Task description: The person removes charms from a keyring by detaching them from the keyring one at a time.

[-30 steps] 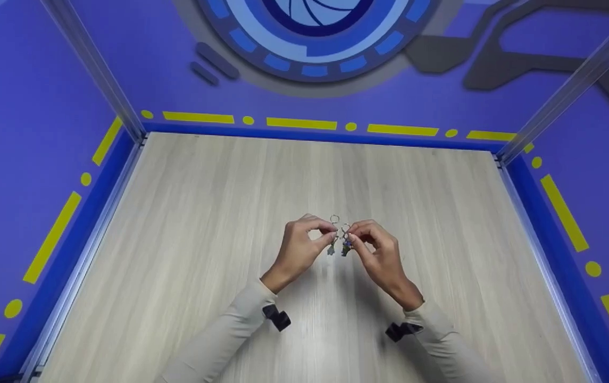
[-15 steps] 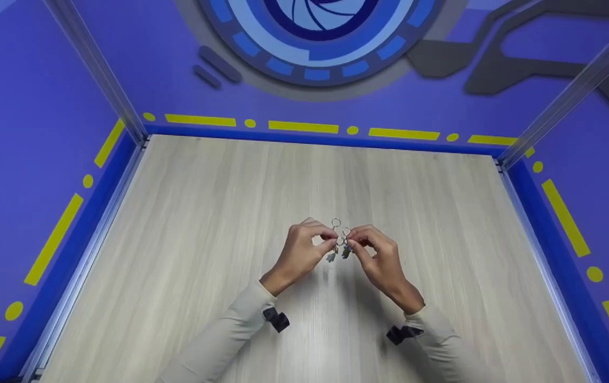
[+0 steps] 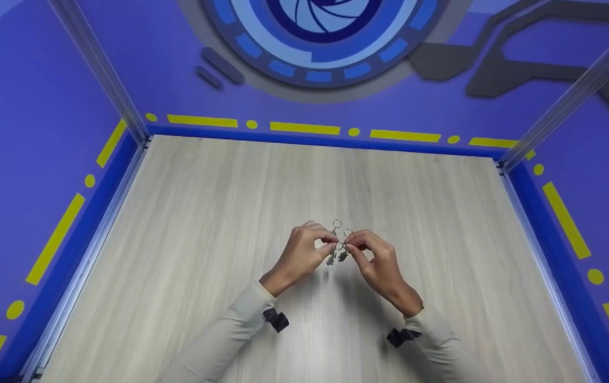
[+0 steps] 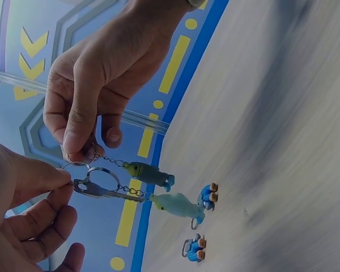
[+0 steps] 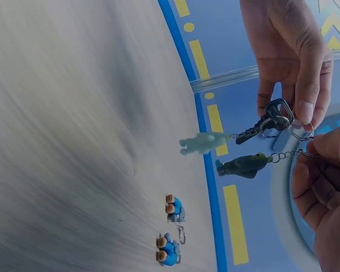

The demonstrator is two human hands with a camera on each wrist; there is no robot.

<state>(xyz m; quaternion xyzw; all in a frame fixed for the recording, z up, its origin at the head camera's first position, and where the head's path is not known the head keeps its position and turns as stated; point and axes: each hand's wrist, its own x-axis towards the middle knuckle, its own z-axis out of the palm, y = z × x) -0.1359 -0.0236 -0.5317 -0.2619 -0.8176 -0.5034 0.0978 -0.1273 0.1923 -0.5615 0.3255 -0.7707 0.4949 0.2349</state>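
Note:
In the head view, my left hand (image 3: 304, 252) and right hand (image 3: 381, 263) meet at fingertip level above the table. Thumb and finger of the left hand pinch a metal split ring (image 4: 76, 165); a key (image 4: 105, 191) with a dark head and a pale green figure keychain (image 4: 175, 205) hang below it. The right hand pinches the ring end of a dark green figure keychain (image 5: 245, 165), joined by a short chain (image 5: 284, 154). The rings overlap between the fingertips; whether they are linked I cannot tell.
Two small blue figure keychains, one (image 4: 208, 196) beside the other (image 4: 195, 248), sit on the wood-grain table (image 3: 219, 213) past the hands. Blue-purple walls (image 3: 139, 64) with yellow dashes enclose the back and sides.
The right hand has edged left and slightly down, closer to the left fingertips. Its hanging figure has shifted left with it. The left hand keeps its pinch.

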